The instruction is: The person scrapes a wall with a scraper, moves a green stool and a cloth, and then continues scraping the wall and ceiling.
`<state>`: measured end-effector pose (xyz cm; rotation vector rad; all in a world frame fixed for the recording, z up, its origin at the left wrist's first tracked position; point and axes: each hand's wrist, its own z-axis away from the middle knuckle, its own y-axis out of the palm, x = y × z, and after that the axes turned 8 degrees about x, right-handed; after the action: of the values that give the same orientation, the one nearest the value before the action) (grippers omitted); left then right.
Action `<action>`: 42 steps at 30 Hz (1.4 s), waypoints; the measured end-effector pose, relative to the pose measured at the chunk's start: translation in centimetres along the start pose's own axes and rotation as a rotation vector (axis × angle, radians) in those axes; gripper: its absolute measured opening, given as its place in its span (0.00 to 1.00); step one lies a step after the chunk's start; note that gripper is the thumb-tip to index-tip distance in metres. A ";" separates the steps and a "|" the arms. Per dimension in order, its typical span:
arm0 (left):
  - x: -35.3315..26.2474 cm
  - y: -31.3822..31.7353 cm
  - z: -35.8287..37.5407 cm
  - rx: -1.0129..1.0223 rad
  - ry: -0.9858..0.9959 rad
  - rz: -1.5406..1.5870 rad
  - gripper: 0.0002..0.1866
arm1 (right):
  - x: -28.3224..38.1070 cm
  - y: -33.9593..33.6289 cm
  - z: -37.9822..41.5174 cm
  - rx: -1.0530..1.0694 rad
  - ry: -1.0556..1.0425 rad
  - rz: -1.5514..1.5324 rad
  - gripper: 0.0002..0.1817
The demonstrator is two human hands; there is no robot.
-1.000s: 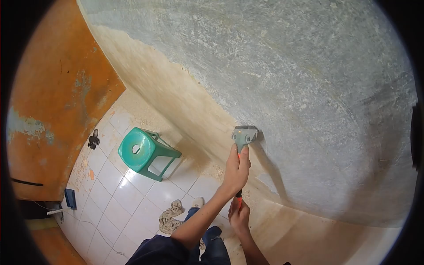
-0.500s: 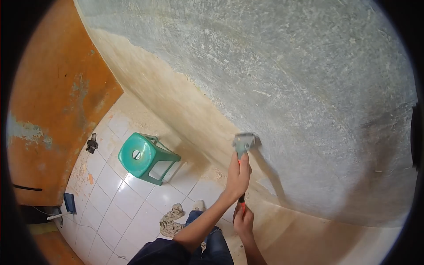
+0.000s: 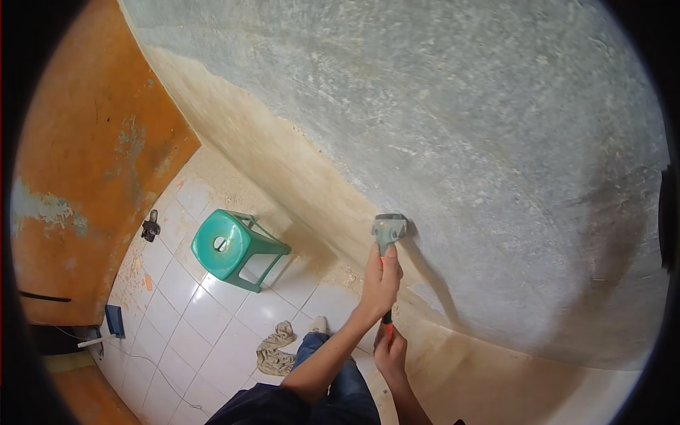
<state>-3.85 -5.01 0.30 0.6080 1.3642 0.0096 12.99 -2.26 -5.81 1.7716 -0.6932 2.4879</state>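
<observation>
A long-handled scraper (image 3: 389,228) with a grey-green head and a black and red handle touches the wall (image 3: 482,184) near the border between grey and beige surfaces. My left hand (image 3: 381,283) is wrapped round the handle just below the head. Lower down, my right hand (image 3: 390,352) grips the red and black end of the handle. Part of the handle is hidden by my fingers.
On the tiled floor (image 3: 170,329) stands a green plastic stool (image 3: 223,244). A crumpled cloth (image 3: 275,350) lies near my foot (image 3: 319,324). Further left are a dark object (image 3: 151,227), a blue dustpan (image 3: 114,321), a thin cable and an orange wall (image 3: 92,142). Flakes litter the floor.
The scraper head has shifted very slightly left and looks sharper. Both hands keep their hold. The view has shifted a little, so the stool and floor objects appear slightly moved.
</observation>
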 end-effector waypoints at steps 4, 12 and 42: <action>0.2 0.3 -0.7 -0.055 0.017 0.051 0.14 | 0.9 -0.1 -0.9 0.062 0.035 -0.020 0.19; -0.2 0.4 -1.5 -0.116 0.059 -0.048 0.15 | 2.3 -1.5 -2.6 0.079 0.011 0.077 0.13; -5.9 -6.0 -4.6 0.003 0.038 0.011 0.18 | 8.7 4.6 -3.5 0.004 -0.043 0.015 0.21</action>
<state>-11.49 -10.32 2.85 0.6204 1.3980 0.0287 5.54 -7.24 -0.45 1.8333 -0.7072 2.4691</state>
